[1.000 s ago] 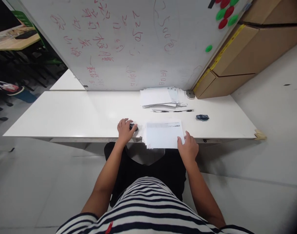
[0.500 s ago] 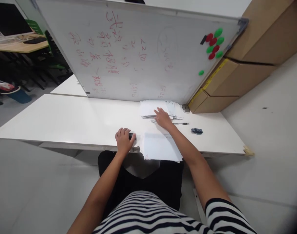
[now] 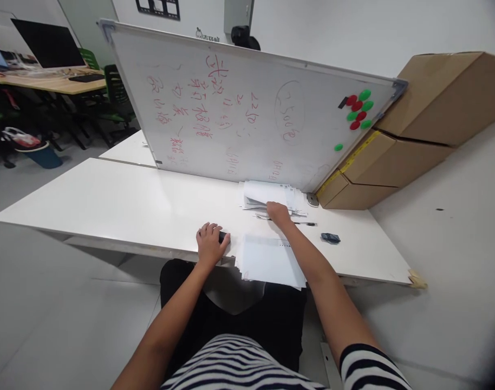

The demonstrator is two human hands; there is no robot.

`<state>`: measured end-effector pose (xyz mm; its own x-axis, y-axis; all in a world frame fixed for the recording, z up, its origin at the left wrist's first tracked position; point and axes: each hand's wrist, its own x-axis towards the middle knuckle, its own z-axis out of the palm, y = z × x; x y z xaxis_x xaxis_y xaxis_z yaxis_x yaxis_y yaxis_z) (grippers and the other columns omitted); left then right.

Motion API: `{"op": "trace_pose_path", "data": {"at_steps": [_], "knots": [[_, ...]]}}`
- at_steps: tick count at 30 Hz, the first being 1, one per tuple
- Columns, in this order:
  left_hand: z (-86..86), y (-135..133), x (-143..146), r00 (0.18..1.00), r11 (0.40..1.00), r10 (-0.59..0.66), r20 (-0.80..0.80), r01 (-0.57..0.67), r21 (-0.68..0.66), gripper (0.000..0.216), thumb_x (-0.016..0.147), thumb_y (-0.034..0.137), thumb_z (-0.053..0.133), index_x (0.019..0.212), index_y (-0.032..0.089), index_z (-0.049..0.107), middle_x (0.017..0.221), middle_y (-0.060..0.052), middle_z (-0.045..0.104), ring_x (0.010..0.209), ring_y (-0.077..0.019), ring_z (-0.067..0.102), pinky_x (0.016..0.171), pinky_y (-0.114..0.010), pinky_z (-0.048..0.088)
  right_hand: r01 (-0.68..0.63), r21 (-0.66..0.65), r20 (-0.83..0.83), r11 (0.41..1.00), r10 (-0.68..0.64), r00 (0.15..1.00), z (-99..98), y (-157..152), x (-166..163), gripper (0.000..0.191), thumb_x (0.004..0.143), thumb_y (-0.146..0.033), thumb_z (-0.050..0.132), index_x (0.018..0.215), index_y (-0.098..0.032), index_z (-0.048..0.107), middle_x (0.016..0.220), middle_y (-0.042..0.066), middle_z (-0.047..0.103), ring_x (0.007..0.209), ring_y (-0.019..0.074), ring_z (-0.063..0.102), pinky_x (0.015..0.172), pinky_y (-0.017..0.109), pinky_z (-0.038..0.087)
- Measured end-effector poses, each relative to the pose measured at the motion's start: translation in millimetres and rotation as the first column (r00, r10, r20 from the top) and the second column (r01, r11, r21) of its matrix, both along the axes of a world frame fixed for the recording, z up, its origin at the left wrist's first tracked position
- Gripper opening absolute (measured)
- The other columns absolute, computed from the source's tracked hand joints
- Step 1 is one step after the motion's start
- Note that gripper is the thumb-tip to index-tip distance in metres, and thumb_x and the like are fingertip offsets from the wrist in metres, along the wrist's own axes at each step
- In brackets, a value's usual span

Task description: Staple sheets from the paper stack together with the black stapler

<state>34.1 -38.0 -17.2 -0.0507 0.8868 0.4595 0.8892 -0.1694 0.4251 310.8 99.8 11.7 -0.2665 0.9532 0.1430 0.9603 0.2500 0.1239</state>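
My right hand (image 3: 278, 212) reaches to the far stack of white envelopes (image 3: 267, 194) by the whiteboard, fingers closed on the top sheets, whose near edge is lifted. My left hand (image 3: 210, 243) rests on the white table (image 3: 121, 200) near its front edge, fingers curled over a small black object (image 3: 223, 236). A second stack of white envelopes (image 3: 267, 260) lies at the front edge between my arms, overhanging it slightly. A black pen (image 3: 302, 223) lies just behind that stack.
A whiteboard (image 3: 239, 108) with red writing and red and green magnets (image 3: 358, 111) leans at the table's back. Cardboard boxes (image 3: 414, 135) stand at the right. A small dark clip (image 3: 331, 237) and a grey object (image 3: 312, 200) lie on the table. Desks with monitors stand far left.
My right hand went from the near stack's corner to the far stack and now lifts the edge of its top envelopes. My head tilted up. The left hand stayed put.
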Motion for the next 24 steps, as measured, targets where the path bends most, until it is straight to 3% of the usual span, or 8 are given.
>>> {"op": "trace_pose_path", "data": {"at_steps": [7, 12, 13, 15, 18, 21, 24], "knots": [[-0.6, 0, -1, 1.0, 1.0, 0.003, 0.001, -0.003, 0.015, 0.033, 0.088, 0.044, 0.05, 0.106, 0.02, 0.063, 0.119, -0.012, 0.061, 0.127, -0.0324, 0.042, 0.106, -0.05, 0.028, 0.037, 0.137, -0.132, 0.99, -0.019, 0.991, 13.5, -7, -6, 0.029, 0.092, -0.017, 0.037, 0.095, -0.013, 0.065, 0.084, 0.011, 0.069, 0.071, 0.018, 0.059, 0.057, 0.025, 0.03], [-1.5, 0, 1, 1.0, 0.999, 0.024, -0.007, -0.024, 0.021, 0.032, 0.088, 0.044, 0.05, 0.105, 0.021, 0.063, 0.118, -0.012, 0.062, 0.127, -0.0323, 0.042, 0.112, -0.057, 0.016, 0.06, 0.277, -0.297, 0.959, 0.026, 0.954, 48.0, -35, -23, 0.034, 0.095, -0.023, 0.034, 0.101, -0.015, 0.066, 0.091, 0.011, 0.07, 0.079, 0.0186, 0.062, 0.063, 0.025, 0.038], [-1.4, 0, 1, 1.0, 0.999, 0.029, -0.009, -0.029, 0.02, 0.032, 0.087, 0.044, 0.051, 0.105, 0.021, 0.063, 0.118, -0.012, 0.062, 0.127, -0.0326, 0.042, 0.112, -0.059, 0.011, 0.082, 0.335, -0.412, 0.939, 0.068, 0.909, 57.6, -45, -27, 0.034, 0.095, -0.026, 0.035, 0.102, -0.015, 0.066, 0.093, 0.011, 0.07, 0.081, 0.0191, 0.063, 0.067, 0.026, 0.041], [-0.9, -1, 2, 0.999, 0.999, 0.036, -0.01, -0.036, 0.015, 0.032, 0.087, 0.044, 0.051, 0.105, 0.021, 0.064, 0.119, -0.012, 0.062, 0.128, -0.033, 0.041, 0.113, -0.062, 0.005, 0.145, 0.396, -0.655, 0.907, 0.169, 0.736, 76.8, -67, -32, 0.032, 0.094, -0.035, 0.041, 0.1, -0.018, 0.067, 0.093, 0.009, 0.071, 0.083, 0.0196, 0.064, 0.072, 0.028, 0.045], [0.5, -1, 2, 0.999, 0.999, 0.044, -0.002, -0.044, 0.01, 0.031, 0.087, 0.043, 0.052, 0.105, 0.021, 0.064, 0.12, -0.012, 0.062, 0.129, -0.0329, 0.041, 0.113, -0.062, 0.003, 0.238, 0.298, -0.895, 0.924, 0.183, 0.407, 99.0, -101, -34, 0.032, 0.088, -0.046, 0.052, 0.096, -0.019, 0.067, 0.083, 0.004, 0.069, 0.074, 0.0174, 0.062, 0.07, 0.029, 0.048], [1.6, 0, 2, 0.999, 0.999, 0.037, 0.016, -0.037, 0.004, 0.03, 0.086, 0.042, 0.052, 0.105, 0.022, 0.064, 0.121, -0.012, 0.061, 0.13, -0.0331, 0.04, 0.113, -0.062, 0.004, 0.268, 0.184, -0.977, 0.946, 0.146, 0.153, 107.7, -129, -30, 0.033, 0.082, -0.05, 0.061, 0.088, -0.018, 0.066, 0.073, 0.001, 0.065, 0.066, 0.0149, 0.058, 0.063, 0.028, 0.047], [4.8, 1, 2, 0.999, 0.999, 0.022, 0.039, -0.02, -0.034, 0.03, 0.083, 0.039, 0.056, 0.106, 0.021, 0.063, 0.124, -0.013, 0.06, 0.13, -0.0344, 0.039, 0.111, -0.065, 0.003, 0.27, 0.106, -0.994, 0.957, 0.107, 0.011, 106.0, -150, -25, 0.032, 0.079, -0.05, 0.065, 0.082, -0.018, 0.065, 0.068, 0.0, 0.063, 0.062, 0.013, 0.055, 0.059, 0.027, 0.046]]}}
